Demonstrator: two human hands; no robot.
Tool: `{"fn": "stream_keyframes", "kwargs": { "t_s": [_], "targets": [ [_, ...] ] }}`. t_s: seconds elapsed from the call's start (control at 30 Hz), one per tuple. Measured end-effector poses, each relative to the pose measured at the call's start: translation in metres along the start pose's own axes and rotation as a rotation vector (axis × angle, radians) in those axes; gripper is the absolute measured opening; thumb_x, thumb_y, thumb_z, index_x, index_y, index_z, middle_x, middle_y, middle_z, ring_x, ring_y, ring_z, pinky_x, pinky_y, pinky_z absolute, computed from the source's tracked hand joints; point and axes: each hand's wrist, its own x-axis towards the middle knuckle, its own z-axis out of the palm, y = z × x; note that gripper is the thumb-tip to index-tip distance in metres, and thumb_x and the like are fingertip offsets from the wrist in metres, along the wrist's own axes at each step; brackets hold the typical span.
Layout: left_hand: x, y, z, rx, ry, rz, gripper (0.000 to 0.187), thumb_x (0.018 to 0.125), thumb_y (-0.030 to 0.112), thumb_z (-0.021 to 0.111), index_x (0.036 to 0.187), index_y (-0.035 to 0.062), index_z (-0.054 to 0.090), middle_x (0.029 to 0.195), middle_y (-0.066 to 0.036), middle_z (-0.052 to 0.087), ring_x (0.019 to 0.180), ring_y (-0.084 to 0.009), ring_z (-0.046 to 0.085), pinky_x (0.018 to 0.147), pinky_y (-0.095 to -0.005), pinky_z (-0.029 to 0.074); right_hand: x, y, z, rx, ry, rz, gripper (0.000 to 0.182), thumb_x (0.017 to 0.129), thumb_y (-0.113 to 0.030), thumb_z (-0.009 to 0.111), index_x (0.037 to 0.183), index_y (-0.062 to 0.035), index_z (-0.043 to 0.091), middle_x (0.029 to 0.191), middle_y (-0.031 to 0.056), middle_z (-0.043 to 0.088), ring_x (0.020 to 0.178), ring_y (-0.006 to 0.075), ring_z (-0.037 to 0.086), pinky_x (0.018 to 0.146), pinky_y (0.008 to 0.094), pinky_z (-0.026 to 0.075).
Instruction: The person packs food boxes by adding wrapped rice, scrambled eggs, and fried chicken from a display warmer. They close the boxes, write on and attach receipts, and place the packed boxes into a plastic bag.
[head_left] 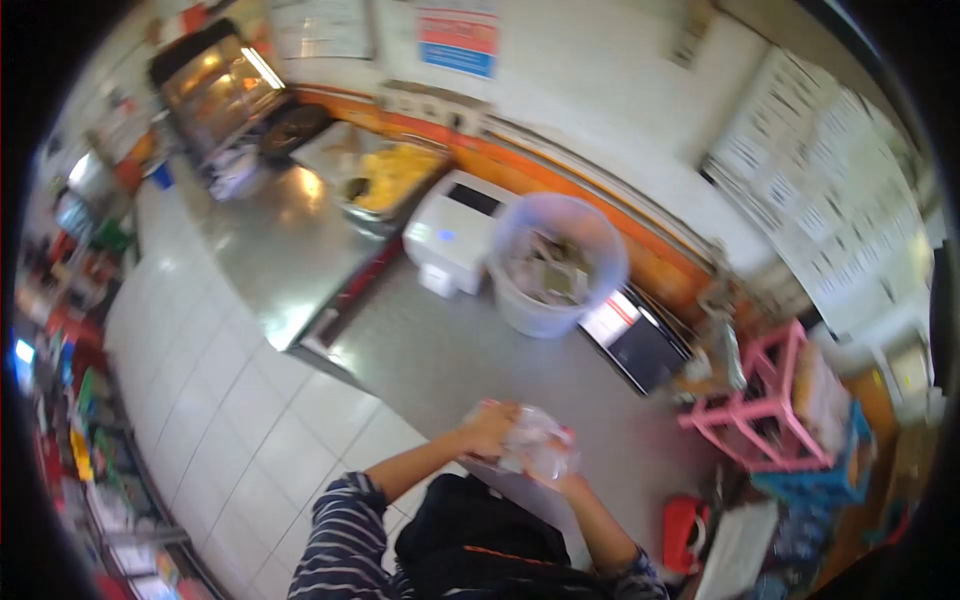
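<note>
A crumpled clear plastic bag (pixel 528 430) with spots of red at its edges is held between my two hands, just above the near edge of the steel table (pixel 440 345). Closed on the bag's left side is my left hand (pixel 490 428). My right hand (pixel 553 462) grips it from the right, its fingers partly covered by the plastic. Blur hides whether anything lies inside the bag.
Further back on the table stand a translucent bucket (pixel 530 312) of small packets, a white printer (pixel 455 235) and a black tablet-like device (pixel 640 345). A pink plastic rack (pixel 745 412) is at right. Leftward, a steel counter (pixel 270 240) bears a tray of yellow food (pixel 395 178).
</note>
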Motion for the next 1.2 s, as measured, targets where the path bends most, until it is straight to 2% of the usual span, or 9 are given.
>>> {"fn": "stream_keyframes", "kwargs": {
  "t_s": [0.1, 0.4, 0.6, 0.7, 0.87, 0.97, 1.03, 1.13, 1.2],
  "targets": [
    [-0.011, 0.011, -0.009, 0.175, 0.110, 0.002, 0.063, 0.065, 0.032, 0.071, 0.118, 0.0041, 0.055, 0.124, -0.023, 0.050, 0.123, -0.0350, 0.040, 0.106, -0.0433, 0.029, -0.003, -0.002, -0.023, -0.387, 0.330, -0.244, 0.046, 0.068, -0.031, 0.071, 0.099, 0.0011, 0.057, 0.095, 0.0203, 0.062, 0.089, 0.0382, 0.060, 0.078, 0.0443, 0.049],
    [0.006, 0.025, 0.017, -0.279, 0.175, 0.167, 0.070, 0.068, 0.047, 0.067, 0.125, 0.0102, 0.048, 0.138, -0.012, 0.040, 0.127, -0.0285, 0.035, 0.109, -0.0464, 0.015, 0.018, -0.077, -0.045, -0.090, -0.032, 0.035, 0.040, 0.065, -0.010, 0.068, 0.103, -0.0040, 0.057, 0.095, 0.0209, 0.061, 0.092, 0.0411, 0.058, 0.078, 0.0436, 0.048],
    [0.001, 0.046, 0.016, -0.041, 0.278, 0.009, 0.041, 0.071, 0.033, 0.063, 0.104, 0.0104, 0.054, 0.113, -0.008, 0.051, 0.112, -0.0265, 0.045, 0.104, -0.0474, 0.024, 0.002, -0.007, -0.054, 0.690, -0.227, 0.049, 0.022, 0.072, 0.000, 0.064, 0.090, -0.0021, 0.052, 0.082, 0.0103, 0.059, 0.081, 0.0221, 0.062, 0.070, 0.0321, 0.048],
    [0.013, 0.049, 0.013, 0.145, 0.318, 0.017, 0.038, 0.069, 0.033, 0.062, 0.098, 0.0090, 0.057, 0.112, -0.008, 0.052, 0.109, -0.0275, 0.046, 0.101, -0.0481, 0.026, 0.013, 0.038, -0.035, 0.228, 0.208, 0.132, 0.021, 0.079, -0.002, 0.057, 0.100, -0.0012, 0.054, 0.082, 0.0128, 0.060, 0.079, 0.0228, 0.060, 0.071, 0.0322, 0.047],
    [0.022, 0.063, 0.034, -0.050, 0.534, -0.384, 0.024, 0.072, 0.027, 0.059, 0.089, 0.0136, 0.067, 0.122, -0.009, 0.051, 0.123, -0.0289, 0.039, 0.105, -0.0544, 0.021, -0.038, 0.064, 0.074, 0.949, 0.726, 0.331, 0.016, 0.089, -0.017, 0.054, 0.097, -0.0029, 0.054, 0.081, 0.0066, 0.058, 0.072, 0.0199, 0.057, 0.065, 0.0322, 0.048],
    [0.011, 0.068, 0.048, 0.521, 0.506, -0.154, 0.021, 0.076, 0.027, 0.056, 0.091, 0.0163, 0.067, 0.129, -0.007, 0.048, 0.126, -0.0272, 0.037, 0.104, -0.0544, 0.023, -0.074, 0.036, 0.078, 1.233, 0.839, 0.427, 0.017, 0.091, -0.020, 0.052, 0.092, -0.0032, 0.055, 0.078, 0.0042, 0.056, 0.068, 0.0182, 0.055, 0.061, 0.0340, 0.047],
    [0.006, 0.067, 0.044, 0.585, 0.490, 0.111, 0.022, 0.078, 0.027, 0.054, 0.094, 0.0185, 0.066, 0.128, -0.005, 0.050, 0.124, -0.0254, 0.039, 0.101, -0.0513, 0.027, -0.067, 0.045, 0.031, 0.366, 0.605, 0.411, 0.018, 0.090, -0.019, 0.054, 0.085, -0.0020, 0.057, 0.078, 0.0072, 0.057, 0.067, 0.0216, 0.054, 0.062, 0.0366, 0.045],
    [0.018, 0.069, 0.026, 0.650, 0.310, 0.412, 0.022, 0.078, 0.027, 0.054, 0.095, 0.0211, 0.065, 0.120, -0.002, 0.053, 0.117, -0.0212, 0.045, 0.096, -0.0457, 0.032, 0.009, 0.010, -0.051, -0.008, 0.745, -0.138, 0.009, 0.083, -0.008, 0.057, 0.090, -0.0049, 0.062, 0.100, 0.0115, 0.062, 0.097, 0.0285, 0.056, 0.083, 0.0379, 0.044],
    [0.027, 0.077, 0.016, 0.684, 0.238, 0.587, 0.021, 0.077, 0.026, 0.054, 0.095, 0.0224, 0.065, 0.115, 0.000, 0.055, 0.111, -0.0182, 0.049, 0.092, -0.0425, 0.035, 0.048, 0.014, -0.065, -0.019, 0.271, -0.418, 0.013, 0.079, -0.011, 0.060, 0.090, -0.0084, 0.064, 0.106, 0.0089, 0.061, 0.102, 0.0293, 0.054, 0.086, 0.0386, 0.044]
  ]
}}
